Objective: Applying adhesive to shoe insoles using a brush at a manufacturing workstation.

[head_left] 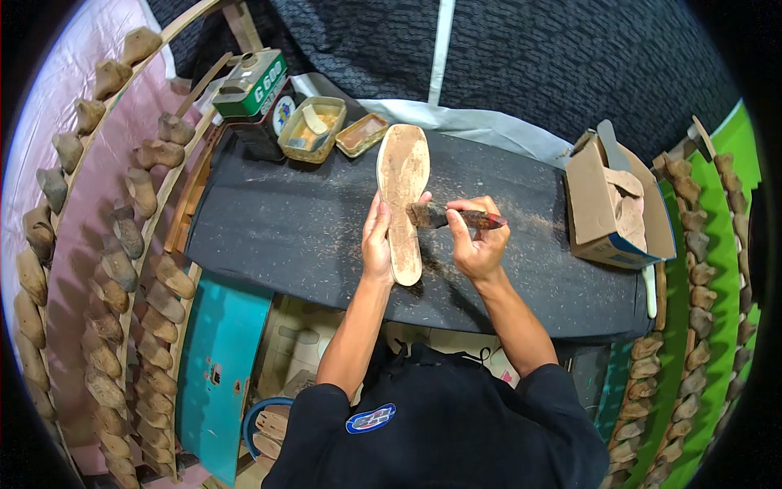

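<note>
A pale, sole-shaped shoe piece (405, 167) stands lengthwise over the middle of the black-covered table, its upper face streaked with brown. My left hand (376, 244) grips it by the narrow waist, thumb along the left edge and fingers underneath, mostly hidden. In my right hand (482, 244) is a flat paintbrush (436, 216) with a dark, stained handle, pinched between thumb and fingers. The bristles touch the sole at its waist, or lie just over it; I cannot tell which.
Small shavings dot the black tabletop (285, 212). At the back left are a green metal can (252, 85), a plastic tub (295, 147) and a shallow tray (362, 135). A cardboard box (590, 191) stands right. Racks of wooden shoe lasts (118, 261) line both sides.
</note>
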The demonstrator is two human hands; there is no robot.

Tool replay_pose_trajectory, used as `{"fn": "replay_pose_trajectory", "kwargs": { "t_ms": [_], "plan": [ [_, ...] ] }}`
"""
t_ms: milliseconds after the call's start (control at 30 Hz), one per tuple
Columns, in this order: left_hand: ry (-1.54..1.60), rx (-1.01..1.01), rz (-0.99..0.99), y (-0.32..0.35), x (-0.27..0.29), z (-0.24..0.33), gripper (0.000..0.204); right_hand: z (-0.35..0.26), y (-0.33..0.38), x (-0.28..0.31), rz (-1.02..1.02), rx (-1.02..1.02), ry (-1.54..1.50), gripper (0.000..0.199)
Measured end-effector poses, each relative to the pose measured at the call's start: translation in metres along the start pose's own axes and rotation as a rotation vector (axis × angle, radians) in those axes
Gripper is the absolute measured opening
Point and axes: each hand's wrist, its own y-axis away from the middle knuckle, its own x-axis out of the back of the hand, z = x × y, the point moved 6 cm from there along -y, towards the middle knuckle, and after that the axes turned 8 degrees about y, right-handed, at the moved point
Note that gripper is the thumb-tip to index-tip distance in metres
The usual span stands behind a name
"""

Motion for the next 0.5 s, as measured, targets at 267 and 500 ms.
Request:
{"fn": "replay_pose_trajectory", "kwargs": {
  "t_ms": [267, 500],
  "plan": [
    [0.02, -0.083, 0.088, -0.017, 0.053, 0.06, 0.049, -0.024, 0.022, -0.066, -0.186, -0.059, -0.086, 0.005],
    [-0.057, -0.12, 0.151, -0.021, 0.083, 0.093, 0.048, -0.008, 0.009, -0.104, -0.391, -0.142, -0.078, 0.001]
  ]
}}
